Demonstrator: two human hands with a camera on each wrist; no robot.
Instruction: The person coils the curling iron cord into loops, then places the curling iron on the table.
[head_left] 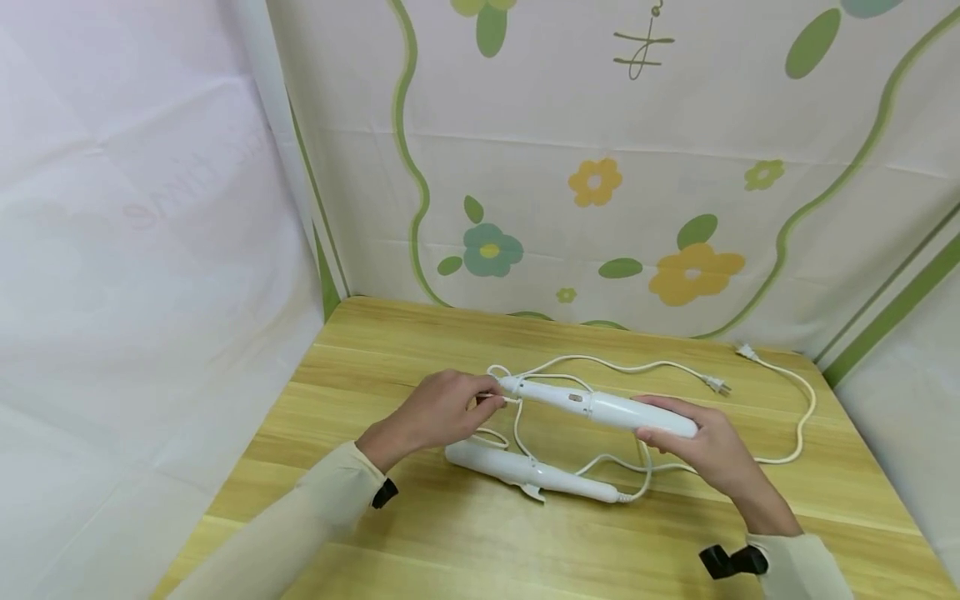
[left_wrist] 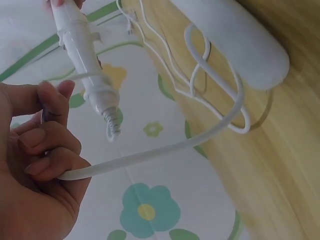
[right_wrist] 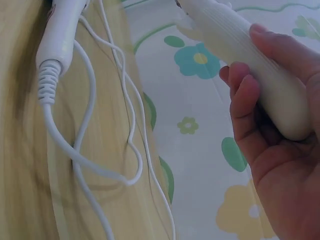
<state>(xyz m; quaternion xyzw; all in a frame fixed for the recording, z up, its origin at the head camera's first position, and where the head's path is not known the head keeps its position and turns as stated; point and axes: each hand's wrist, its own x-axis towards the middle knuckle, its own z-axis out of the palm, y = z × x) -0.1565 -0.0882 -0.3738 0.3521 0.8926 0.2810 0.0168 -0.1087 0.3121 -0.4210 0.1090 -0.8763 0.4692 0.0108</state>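
My left hand (head_left: pixel 450 410) curls its fingers round a white cord (left_wrist: pixel 150 155) beside the tail of the white hair styler (head_left: pixel 637 414), gripped by my right hand (head_left: pixel 716 446) above the worktop (head_left: pixel 405 542). I seem to be winding, so the next turn wants slack; below, a second styler (head_left: pixel 570 482) and its looping cord (right_wrist: pixel 100 169) could snag.

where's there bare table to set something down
Bare: the table in front of the lying wand, between the sleeves; also its far-left corner, beyond the left hand. Crowded: the middle, with cords and the held wand.
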